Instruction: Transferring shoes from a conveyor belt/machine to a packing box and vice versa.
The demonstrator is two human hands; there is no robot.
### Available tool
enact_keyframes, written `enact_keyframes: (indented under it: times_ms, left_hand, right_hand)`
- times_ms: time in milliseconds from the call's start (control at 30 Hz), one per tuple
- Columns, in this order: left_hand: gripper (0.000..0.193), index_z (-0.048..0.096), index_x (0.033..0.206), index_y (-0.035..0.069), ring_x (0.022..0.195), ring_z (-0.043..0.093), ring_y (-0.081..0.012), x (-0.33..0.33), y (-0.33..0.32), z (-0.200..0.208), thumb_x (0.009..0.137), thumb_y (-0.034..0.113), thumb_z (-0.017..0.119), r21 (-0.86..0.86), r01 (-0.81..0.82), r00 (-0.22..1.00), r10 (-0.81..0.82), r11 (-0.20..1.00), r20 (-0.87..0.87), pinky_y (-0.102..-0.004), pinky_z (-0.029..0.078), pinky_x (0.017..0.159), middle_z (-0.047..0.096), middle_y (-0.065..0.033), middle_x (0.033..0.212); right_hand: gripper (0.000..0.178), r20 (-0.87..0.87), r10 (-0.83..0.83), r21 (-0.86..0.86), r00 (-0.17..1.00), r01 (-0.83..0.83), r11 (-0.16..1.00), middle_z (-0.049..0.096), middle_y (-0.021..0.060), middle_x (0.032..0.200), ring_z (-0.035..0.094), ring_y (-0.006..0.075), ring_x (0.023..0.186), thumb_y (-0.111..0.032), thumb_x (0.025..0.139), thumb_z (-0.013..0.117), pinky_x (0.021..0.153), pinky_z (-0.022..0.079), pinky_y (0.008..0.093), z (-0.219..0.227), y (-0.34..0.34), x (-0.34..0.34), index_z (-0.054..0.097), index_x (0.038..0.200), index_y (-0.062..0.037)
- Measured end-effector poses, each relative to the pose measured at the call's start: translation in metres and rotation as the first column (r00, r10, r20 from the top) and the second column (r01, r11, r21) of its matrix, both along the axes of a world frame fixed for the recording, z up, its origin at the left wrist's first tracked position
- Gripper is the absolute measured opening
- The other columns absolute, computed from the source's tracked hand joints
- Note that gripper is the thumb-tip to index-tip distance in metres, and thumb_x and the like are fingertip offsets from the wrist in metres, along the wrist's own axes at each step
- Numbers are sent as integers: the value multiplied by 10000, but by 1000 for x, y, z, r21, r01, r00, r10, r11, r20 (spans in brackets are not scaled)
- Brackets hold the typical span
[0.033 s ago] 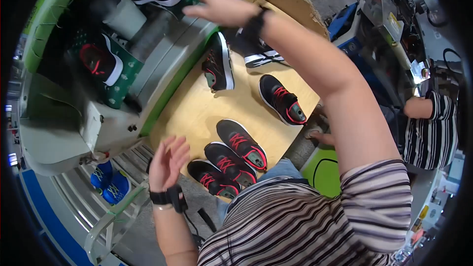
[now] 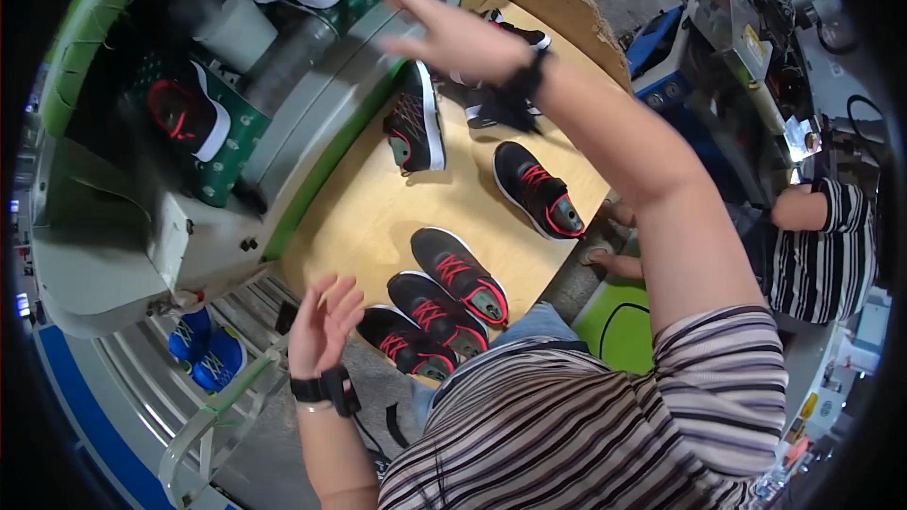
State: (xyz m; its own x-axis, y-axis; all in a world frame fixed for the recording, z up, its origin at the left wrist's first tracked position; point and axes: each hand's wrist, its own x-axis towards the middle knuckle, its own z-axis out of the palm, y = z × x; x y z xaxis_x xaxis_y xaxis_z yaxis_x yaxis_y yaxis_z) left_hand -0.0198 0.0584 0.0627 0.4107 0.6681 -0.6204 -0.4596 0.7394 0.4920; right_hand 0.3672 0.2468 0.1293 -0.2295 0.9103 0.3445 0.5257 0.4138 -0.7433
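Table [image 2: 354, 236]: pale wood, standing at a slant, with shoes spread over it.
Left hand [image 2: 323, 331]: just off the table's left near corner, palm partly turned up, fingers loosely bent, grasping nothing; a black band [image 2: 321, 390] circles the wrist.
Near shoes [image 2: 430, 310]: three in a row on the table's near end, black with red laces, soles down, the leftmost closest to the left hand.
Lone shoe [image 2: 537, 191]: upright by the table's right edge, black and red.
Right hand [image 2: 463, 45]: raised above the table's far left edge, fingers stretched out, thumb well apart, nothing in its grip.
Side shoe [image 2: 416, 123]: on the table below the right hand, tipped over, white sole turned rightward.
Far shoes [image 2: 482, 118]: toward the table's far end, partly hidden by the right wrist.
Blue shoes [image 2: 210, 351]: left of the table, on a slatted bench [image 2: 203, 420].
Machine [image 2: 316, 118]: grey with green trim, along the table's left side, two black-and-red shoes [image 2: 184, 118] on its green pads [image 2: 227, 184].
Box [image 2: 567, 9]: brown cardboard, at the table's far end.
Co-worker [image 2: 822, 250]: right of the table, well apart, in a striped top.
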Motion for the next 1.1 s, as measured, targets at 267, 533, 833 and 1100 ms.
enact_keyframes:
  times_ms: [267,533,833,1100]
  left_hand:
    - [439,431,1381,8,1203,570,-341,48,-43,-2,1039,282,426,12,58,997,-59,998,51,-443,519,970,501,-268,1365]
    - [827,297,1498,86,1292,481,-313,147,-36,-10,900,588,570,211,285,941,-314,935,123,-499,381,1087,444,-152,1446]
    - [1005,224,1521,180,998,634,-455,61,-59,11,790,832,445,89,15,879,-55,996,473,-501,566,668,517,-269,1323]
    - [1024,331,1471,83,1101,595,-481,21,-86,-11,786,835,443,112,59,921,-97,992,377,-551,569,688,451,-273,1408]
  right_hand:
    - [829,367,-270,-406,890,415,814,474,243,1285,505,367,1220,-146,721,797,1029,431,385,-105,-272,60,363,1415,-15]
    - [794,-455,-80,-466,887,-161,870,431,158,1423,406,264,1335,-277,815,789,1119,322,376,-16,-239,-2,357,1429,-21]
    - [349,745,-308,-106,592,561,821,651,129,1001,596,332,1017,-245,701,783,930,434,498,-149,-124,128,633,955,-58]
    - [770,699,-185,-117,691,366,923,343,133,1528,369,337,1389,10,773,605,1145,307,500,-134,-309,120,377,1468,-232]
